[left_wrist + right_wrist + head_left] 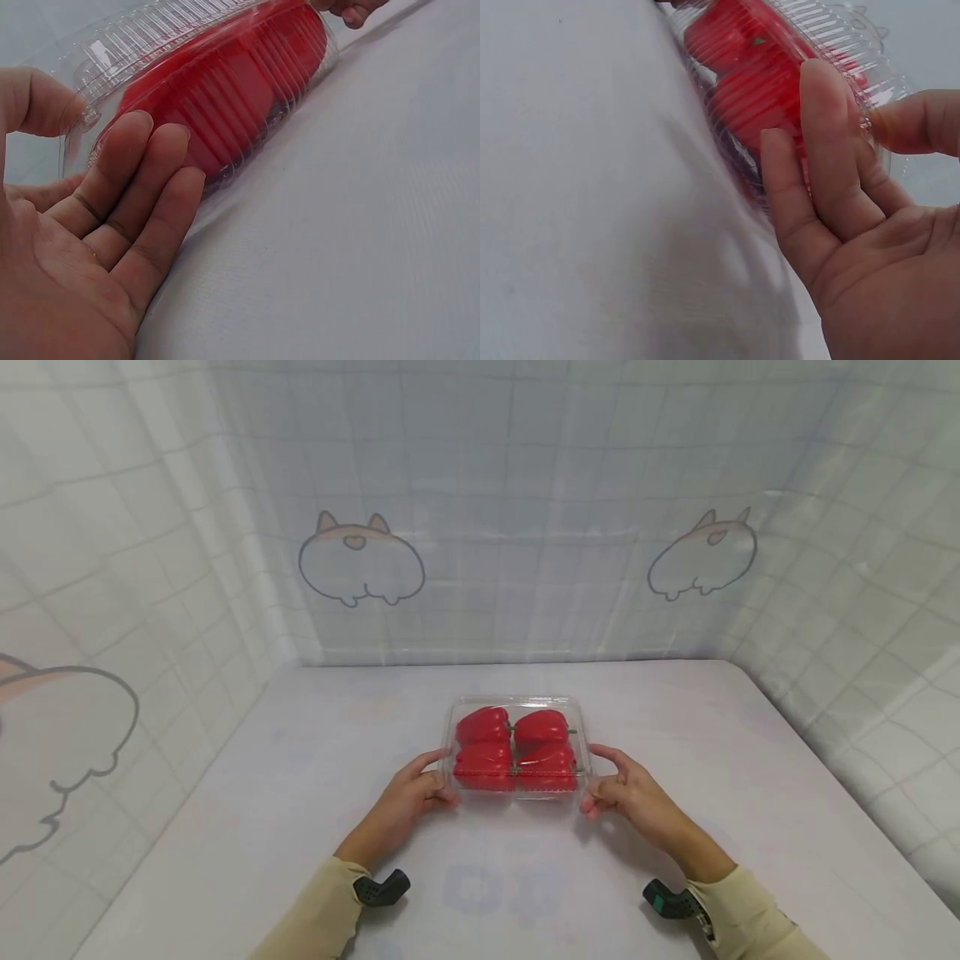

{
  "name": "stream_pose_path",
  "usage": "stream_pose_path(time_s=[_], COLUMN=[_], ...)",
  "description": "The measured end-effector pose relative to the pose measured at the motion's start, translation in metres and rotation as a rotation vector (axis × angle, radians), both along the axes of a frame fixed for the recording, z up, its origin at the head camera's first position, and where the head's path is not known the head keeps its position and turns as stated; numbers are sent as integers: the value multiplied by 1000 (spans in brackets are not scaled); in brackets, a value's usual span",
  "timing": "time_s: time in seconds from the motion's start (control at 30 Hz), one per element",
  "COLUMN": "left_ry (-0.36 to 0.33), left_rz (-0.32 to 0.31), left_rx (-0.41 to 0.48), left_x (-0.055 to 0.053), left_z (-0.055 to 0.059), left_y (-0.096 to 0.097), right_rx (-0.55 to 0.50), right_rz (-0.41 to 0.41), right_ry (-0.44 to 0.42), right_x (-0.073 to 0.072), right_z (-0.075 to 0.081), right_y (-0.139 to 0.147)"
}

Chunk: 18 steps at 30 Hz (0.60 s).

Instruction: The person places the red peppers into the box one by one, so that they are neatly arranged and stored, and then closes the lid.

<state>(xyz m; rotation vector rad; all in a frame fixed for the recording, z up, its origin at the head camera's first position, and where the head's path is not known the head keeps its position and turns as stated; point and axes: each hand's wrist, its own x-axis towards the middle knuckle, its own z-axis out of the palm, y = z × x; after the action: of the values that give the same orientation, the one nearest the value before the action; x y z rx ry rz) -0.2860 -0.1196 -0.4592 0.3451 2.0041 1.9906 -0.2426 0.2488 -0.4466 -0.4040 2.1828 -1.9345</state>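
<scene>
A clear plastic clamshell container sits mid-table in the head view, holding several red bell peppers with green stems. At its left side, my left hand grips the edge. The left wrist view shows the thumb on the rim and the fingers along the ribbed wall. My right hand grips the opposite side in the same way. In the right wrist view its thumb presses at the rim, and its fingers lie against the ribbed side, partly covering the peppers.
A pale cloth-covered table extends around the container. Light grid-patterned curtains with cartoon animal drawings enclose the back and both sides. A small black device is worn at the left wrist, another at the right.
</scene>
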Motion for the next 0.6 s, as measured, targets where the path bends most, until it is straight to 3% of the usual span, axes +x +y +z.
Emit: stream_pose_path(time_s=[0.2, 0.33, 0.5, 0.6], left_ry=[10, 24, 96, 176], left_rz=[-12, 10, 63, 88], left_rx=[6, -37, -181, -353], left_x=[-1, -2, -8, -12], left_z=[0, 2, 10, 15], left_y=[-11, -22, -30, -34], right_rx=[33, 46, 73, 131], right_rz=[36, 55, -39, -122], right_ry=[-35, -58, -74, -42], right_x=[-5, -11, -19, -23], right_z=[1, 1, 5, 8], right_y=[-2, -1, 17, 34])
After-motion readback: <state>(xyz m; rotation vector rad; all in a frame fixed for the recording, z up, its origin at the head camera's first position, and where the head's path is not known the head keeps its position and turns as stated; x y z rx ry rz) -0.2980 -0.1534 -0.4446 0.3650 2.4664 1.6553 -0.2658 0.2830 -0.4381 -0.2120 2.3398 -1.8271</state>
